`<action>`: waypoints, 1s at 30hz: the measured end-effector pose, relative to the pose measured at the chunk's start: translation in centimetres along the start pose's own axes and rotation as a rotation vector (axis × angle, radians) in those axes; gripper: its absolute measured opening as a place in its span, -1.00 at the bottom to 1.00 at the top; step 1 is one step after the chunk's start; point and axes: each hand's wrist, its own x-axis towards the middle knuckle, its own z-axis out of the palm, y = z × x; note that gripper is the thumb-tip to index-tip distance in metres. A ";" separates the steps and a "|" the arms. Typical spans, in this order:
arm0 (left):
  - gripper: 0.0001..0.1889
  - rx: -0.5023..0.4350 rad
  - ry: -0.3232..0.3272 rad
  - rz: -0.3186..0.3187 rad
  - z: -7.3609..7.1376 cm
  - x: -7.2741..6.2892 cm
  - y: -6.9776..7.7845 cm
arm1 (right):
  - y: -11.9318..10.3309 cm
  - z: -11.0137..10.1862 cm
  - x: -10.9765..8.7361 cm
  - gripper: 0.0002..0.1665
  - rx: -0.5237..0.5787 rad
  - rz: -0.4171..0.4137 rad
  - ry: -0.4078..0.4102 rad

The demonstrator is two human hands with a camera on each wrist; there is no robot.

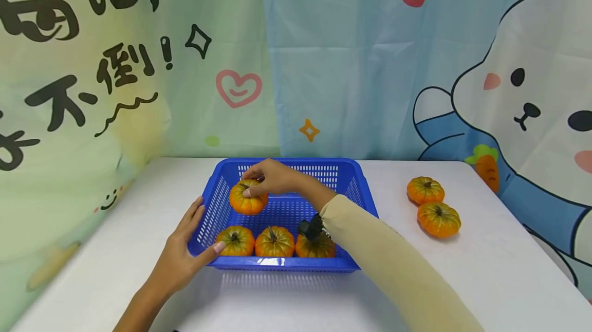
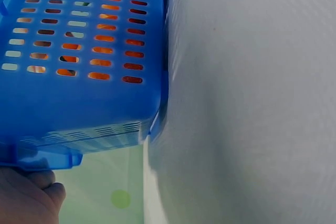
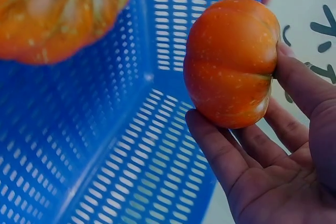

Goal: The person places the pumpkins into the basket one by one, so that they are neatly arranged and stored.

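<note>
My right hand (image 1: 273, 177) pinches a small orange pumpkin (image 1: 248, 198) above the blue plastic basket (image 1: 277, 263), near its left side. Seen from the right wrist, the thumb and fingers (image 3: 215, 142) hold this pumpkin (image 3: 231, 61) by its edges, with basket wall behind. My left hand (image 1: 182, 250) holds the basket's left front corner, thumb over the rim and fingers along the left side. At the lower left of the left wrist view, part of this hand (image 2: 29, 198) shows below the basket's rim. Inside, a left pumpkin (image 1: 236, 241), a middle one (image 1: 275, 242) and a right one (image 1: 316, 246) line the front wall.
Two more pumpkins lie on the white table (image 1: 393, 250) right of the basket, a farther one (image 1: 425, 190) and a nearer one (image 1: 439, 220), close together. A printed curtain (image 1: 342, 90) hangs behind the table. My right forearm crosses the basket's right side.
</note>
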 end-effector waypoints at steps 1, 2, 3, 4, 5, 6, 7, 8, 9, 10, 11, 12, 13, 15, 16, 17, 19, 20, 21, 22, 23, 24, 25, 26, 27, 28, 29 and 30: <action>-0.11 -0.001 -0.001 0.000 0.0 0.0 0.0 | 0.1 0.3 0.1 -0.45 -0.005 0.011 -0.003; -0.11 -0.001 -0.003 -0.002 0.1 0.0 -0.1 | 0.2 0.5 0.3 -0.45 -0.010 0.022 -0.007; -0.11 -0.002 -0.003 -0.002 0.1 0.0 -0.1 | 0.2 0.8 0.4 -0.45 -0.015 0.029 -0.010; -0.11 -0.003 -0.002 -0.001 0.1 0.0 -0.2 | 0.3 1.0 0.5 -0.46 -0.019 0.033 -0.013; -0.11 -0.002 -0.002 -0.001 0.1 0.0 -0.2 | 0.3 1.2 0.6 -0.47 -0.023 0.041 -0.015; -0.11 -0.003 -0.002 -0.002 0.2 0.0 -0.2 | 0.4 1.4 0.7 -0.47 -0.031 0.043 -0.014; -0.11 -0.002 -0.002 -0.002 0.2 0.0 -0.2 | 0.5 1.6 0.9 -0.48 -0.040 0.045 -0.013; -0.11 -0.003 -0.002 -0.003 0.2 0.0 -0.2 | 0.6 1.8 1.1 -0.49 -0.044 0.047 -0.011; -0.11 -0.005 -0.002 -0.004 0.2 0.0 -0.2 | 0.6 2.0 1.2 -0.49 -0.047 0.050 -0.008; -0.11 -0.005 -0.002 -0.004 0.1 -0.1 -0.2 | 0.7 2.1 1.4 -0.49 -0.058 0.056 -0.005; -0.11 -0.005 -0.003 -0.005 0.1 -0.1 -0.2 | 0.7 2.3 1.5 -0.49 -0.065 0.063 -0.001; -0.11 -0.005 -0.003 -0.005 0.1 -0.1 -0.2 | 0.7 2.4 1.6 -0.48 -0.077 0.071 0.003; -0.11 -0.002 -0.003 -0.004 0.1 -0.2 -0.2 | 0.7 2.5 1.8 -0.48 -0.085 0.080 0.007; -0.11 0.002 0.001 0.000 0.1 -0.2 -0.1 | 0.7 2.7 2.0 -0.48 -0.099 0.095 0.013; -0.11 0.004 0.003 0.002 0.0 -0.2 -0.1 | 0.6 2.8 2.1 -0.48 -0.105 0.103 0.015; -0.11 0.006 0.005 0.004 0.0 -0.2 -0.2 | 0.6 2.9 2.2 -0.48 -0.105 0.110 0.018; -0.11 0.004 0.004 0.007 0.0 -0.2 -0.2 | 0.5 3.0 2.4 -0.47 -0.109 0.126 0.022; -0.11 0.002 0.003 0.007 0.0 -0.2 -0.2 | 0.5 3.0 2.4 -0.48 -0.113 0.133 0.024; -0.11 0.001 0.002 0.006 0.0 -0.1 -0.2 | 0.6 3.1 2.5 -0.48 -0.120 0.139 0.026; -0.11 0.001 0.001 0.006 0.0 -0.1 -0.2 | 0.6 3.1 2.5 -0.48 -0.127 0.144 0.025; -0.11 0.001 0.001 0.005 0.0 -0.1 -0.2 | 0.6 3.2 2.6 -0.48 -0.134 0.146 0.022; -0.11 0.001 -0.001 0.003 0.1 -0.1 -0.2 | 0.6 3.2 2.6 -0.48 -0.144 0.148 0.017; -0.11 0.004 -0.002 0.001 0.1 -0.1 -0.2 | 0.6 3.3 2.7 -0.48 -0.152 0.148 0.012; -0.11 0.006 -0.002 -0.001 0.1 -0.1 -0.2 | 0.6 3.4 2.7 -0.49 -0.152 0.149 0.003; -0.11 0.010 -0.002 -0.004 0.1 -0.1 -0.2 | 0.6 3.4 2.8 -0.48 -0.153 0.150 -0.006; -0.11 0.012 -0.002 -0.005 0.1 -0.1 -0.2 | 0.5 3.5 2.8 -0.49 -0.156 0.150 -0.016; -0.11 0.014 -0.002 -0.006 0.1 -0.1 -0.2 | 0.5 3.5 2.8 -0.48 -0.152 0.153 -0.022; -0.11 0.019 -0.002 -0.007 0.1 -0.1 -0.2 | 0.5 3.6 2.9 -0.48 -0.152 0.157 -0.026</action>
